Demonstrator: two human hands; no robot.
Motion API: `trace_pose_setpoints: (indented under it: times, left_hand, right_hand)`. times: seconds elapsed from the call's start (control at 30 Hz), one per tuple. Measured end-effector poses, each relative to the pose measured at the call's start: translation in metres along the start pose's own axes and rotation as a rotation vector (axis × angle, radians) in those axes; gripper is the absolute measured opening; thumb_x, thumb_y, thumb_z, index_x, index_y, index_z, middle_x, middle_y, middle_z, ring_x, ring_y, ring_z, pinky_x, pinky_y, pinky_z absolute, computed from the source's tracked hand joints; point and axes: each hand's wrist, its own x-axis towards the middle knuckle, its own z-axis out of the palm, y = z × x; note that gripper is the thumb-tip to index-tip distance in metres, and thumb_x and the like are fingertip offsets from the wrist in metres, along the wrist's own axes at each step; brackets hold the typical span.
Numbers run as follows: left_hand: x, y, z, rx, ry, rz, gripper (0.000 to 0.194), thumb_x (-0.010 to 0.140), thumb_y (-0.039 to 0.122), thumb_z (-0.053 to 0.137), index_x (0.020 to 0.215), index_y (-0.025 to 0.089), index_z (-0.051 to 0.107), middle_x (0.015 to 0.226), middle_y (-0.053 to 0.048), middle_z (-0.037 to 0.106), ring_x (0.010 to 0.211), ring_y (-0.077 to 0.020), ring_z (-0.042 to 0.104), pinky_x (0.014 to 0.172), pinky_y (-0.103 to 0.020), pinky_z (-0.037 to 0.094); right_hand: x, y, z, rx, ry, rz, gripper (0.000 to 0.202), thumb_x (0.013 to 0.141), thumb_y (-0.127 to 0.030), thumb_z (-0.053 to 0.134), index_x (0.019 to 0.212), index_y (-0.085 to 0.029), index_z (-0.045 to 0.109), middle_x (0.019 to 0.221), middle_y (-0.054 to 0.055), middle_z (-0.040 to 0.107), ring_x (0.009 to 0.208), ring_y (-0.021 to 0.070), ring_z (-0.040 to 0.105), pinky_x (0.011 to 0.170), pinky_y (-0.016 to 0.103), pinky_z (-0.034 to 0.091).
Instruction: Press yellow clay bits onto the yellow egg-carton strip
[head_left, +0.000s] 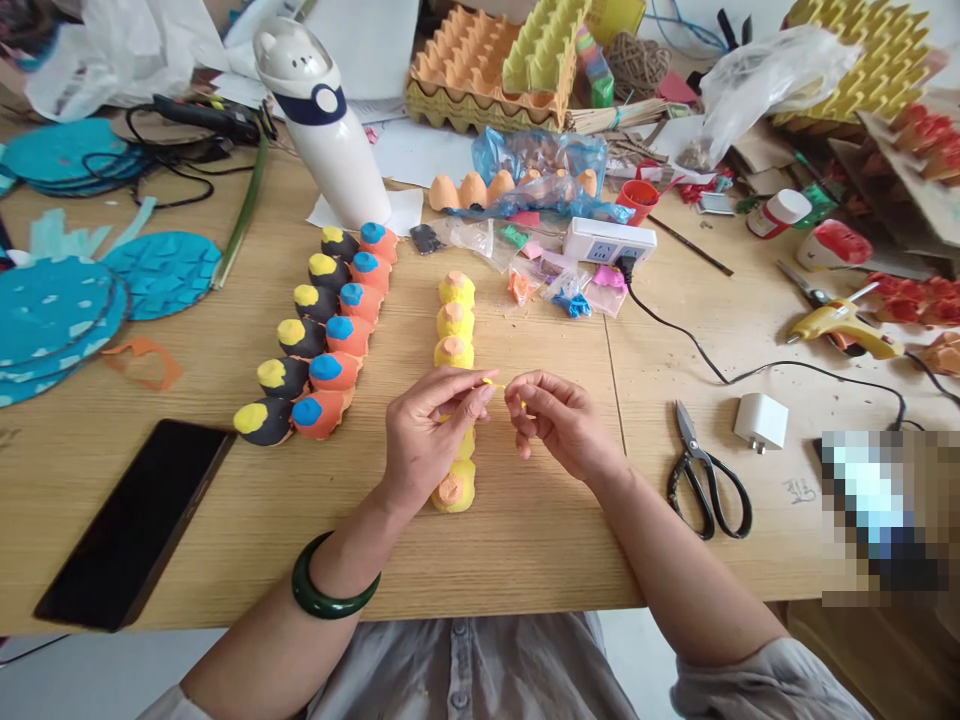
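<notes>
My left hand [431, 425] pinches a small bit of yellow clay [491, 381] between thumb and fingertips. My right hand [555, 415] is closed close by, its fingertips at the other end of the same thin yellow strand. Both hands hover over a yellow strip of egg-carton cups [455, 322] with peach-coloured tops, and hide its middle cups. To the left lie two more strips side by side: a black one [304, 340] with yellow caps and an orange one [351, 335] with blue caps.
A phone [139, 520] lies at left. A white bottle [330, 140] stands behind the strips. Scissors [701, 475], a charger [761, 420] and a glue gun [844, 325] lie at right. A power strip [592, 240] trails a cord. Egg trays [480, 70] are stacked at the back.
</notes>
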Motion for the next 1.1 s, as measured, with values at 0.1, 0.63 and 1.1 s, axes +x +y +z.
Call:
trace_pose_setpoints:
  times: [0.1,0.63,1.1]
  left_hand:
    - [0.0,-0.001,-0.001,0.117,-0.046,0.154,0.016,0.094,0.018,0.071,0.106,0.02,0.081,0.096,-0.002,0.076,0.072,-0.0091,0.071,0.069,-0.019,0.061]
    - [0.001,-0.005,0.002,0.279,-0.052,0.328,0.006,0.093,0.015,0.07,0.094,0.02,0.073,0.089,-0.001,0.074,0.079,-0.0116,0.07,0.075,-0.022,0.059]
    - [-0.002,-0.006,0.005,0.432,-0.057,0.424,0.022,0.096,0.014,0.063,0.114,0.023,0.073,0.092,-0.003,0.074,0.086,-0.0156,0.072,0.076,-0.027,0.06]
  right_hand:
    - [-0.001,0.002,0.003,-0.062,-0.03,-0.007,0.027,0.083,-0.041,0.081,0.08,-0.017,0.07,0.071,-0.003,0.061,0.051,0.0062,0.046,0.041,0.02,0.051]
    - [-0.004,-0.001,0.003,-0.314,0.151,-0.154,0.031,0.09,-0.047,0.074,0.084,-0.017,0.071,0.072,-0.002,0.06,0.051,0.0076,0.05,0.043,0.021,0.053]
    - [-0.001,0.007,-0.002,-0.218,0.06,0.045,0.029,0.079,-0.044,0.086,0.08,-0.018,0.075,0.065,-0.002,0.062,0.045,0.0074,0.049,0.042,0.023,0.053]
